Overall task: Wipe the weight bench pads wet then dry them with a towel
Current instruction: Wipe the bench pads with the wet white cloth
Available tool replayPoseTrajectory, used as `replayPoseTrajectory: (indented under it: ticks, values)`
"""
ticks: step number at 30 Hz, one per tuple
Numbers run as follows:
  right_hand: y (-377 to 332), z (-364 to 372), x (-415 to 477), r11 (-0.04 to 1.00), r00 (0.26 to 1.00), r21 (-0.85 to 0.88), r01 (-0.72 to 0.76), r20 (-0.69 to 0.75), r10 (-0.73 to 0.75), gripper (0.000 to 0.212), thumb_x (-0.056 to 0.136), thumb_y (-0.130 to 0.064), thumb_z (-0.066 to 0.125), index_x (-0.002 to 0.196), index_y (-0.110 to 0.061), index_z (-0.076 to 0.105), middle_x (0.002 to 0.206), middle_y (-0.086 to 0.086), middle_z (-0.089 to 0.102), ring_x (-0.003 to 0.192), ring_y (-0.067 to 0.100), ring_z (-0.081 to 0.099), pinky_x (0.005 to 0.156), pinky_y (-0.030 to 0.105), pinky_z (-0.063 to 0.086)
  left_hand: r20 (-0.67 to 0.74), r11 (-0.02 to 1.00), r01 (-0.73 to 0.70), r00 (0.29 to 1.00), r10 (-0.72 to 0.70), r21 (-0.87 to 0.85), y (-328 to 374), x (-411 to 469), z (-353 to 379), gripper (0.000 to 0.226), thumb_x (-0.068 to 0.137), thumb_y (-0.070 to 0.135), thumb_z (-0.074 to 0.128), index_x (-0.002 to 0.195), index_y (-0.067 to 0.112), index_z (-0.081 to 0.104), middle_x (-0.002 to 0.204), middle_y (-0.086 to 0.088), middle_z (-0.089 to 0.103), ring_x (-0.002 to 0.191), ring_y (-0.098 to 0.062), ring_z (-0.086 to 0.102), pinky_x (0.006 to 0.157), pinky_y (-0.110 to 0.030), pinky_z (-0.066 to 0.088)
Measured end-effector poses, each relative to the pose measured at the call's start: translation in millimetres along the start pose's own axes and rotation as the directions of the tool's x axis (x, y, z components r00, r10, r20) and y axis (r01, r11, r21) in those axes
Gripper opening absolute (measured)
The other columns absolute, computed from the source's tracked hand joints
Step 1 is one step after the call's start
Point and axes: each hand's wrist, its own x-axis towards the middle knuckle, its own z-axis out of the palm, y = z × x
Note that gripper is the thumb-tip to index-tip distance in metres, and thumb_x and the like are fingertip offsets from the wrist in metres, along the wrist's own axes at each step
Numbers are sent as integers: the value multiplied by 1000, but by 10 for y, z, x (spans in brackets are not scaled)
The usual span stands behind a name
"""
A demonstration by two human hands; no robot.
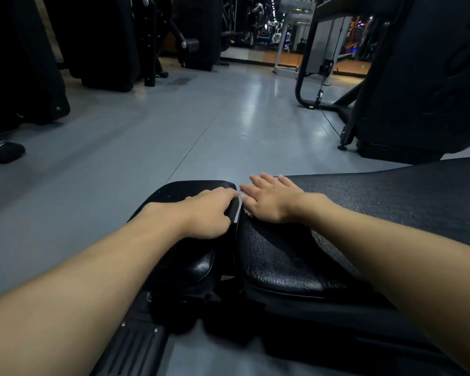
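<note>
Two black textured bench pads meet in front of me: a small seat pad (179,194) on the left and a long back pad (280,261) running off to the right. My left hand (209,213) lies on the seat pad, thumb curled over its right edge at the gap. My right hand (269,199) lies flat on the back pad with fingers straight, pressing a small whitish cloth (243,196) that barely shows under the fingers and palm edge.
The bench's black frame and a ribbed foot plate (136,348) lie below the pads. Grey gym floor (201,126) stretches ahead. Dark machines stand at the left (38,63) and right (418,77). A shoe (3,151) shows at the far left.
</note>
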Motion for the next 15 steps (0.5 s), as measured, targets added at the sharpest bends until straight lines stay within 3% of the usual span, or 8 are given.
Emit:
replayPoseTrajectory:
  ticks: [3,7,11,15]
  values:
    - [75,-10,180,999,999,13,-41,8,41,60,101,-54,13,158,-34,16,168,0,3,154,20,-3,123,48,-3,-42,1000,-7,999,8,26,50,57,48,52,88,16,43,140,19,41,139,-2,48,132,-25,44,107,-47,37]
    - [141,-36,133,999,999,32,-34,4,34,59,102,-53,14,158,-34,14,168,0,2,154,20,-4,123,46,-4,-141,992,-89,987,77,-85,114,199,82,25,93,12,41,101,29,57,109,-2,63,104,-22,59,89,-33,46]
    - [374,-50,48,998,999,56,-38,-5,38,58,102,-51,13,158,-37,11,168,-2,1,154,18,-4,123,45,-3,-193,988,-120,976,99,-102,277,293,94,33,95,9,40,121,16,60,117,-1,59,111,-17,54,89,-24,38]
    - [633,-62,-43,998,999,46,-39,-13,40,59,101,-51,13,159,-37,8,168,-2,1,154,18,-3,123,45,-3,-169,990,-126,979,115,-56,467,424,168,28,97,25,44,119,16,59,120,-2,55,114,-20,53,100,-38,42]
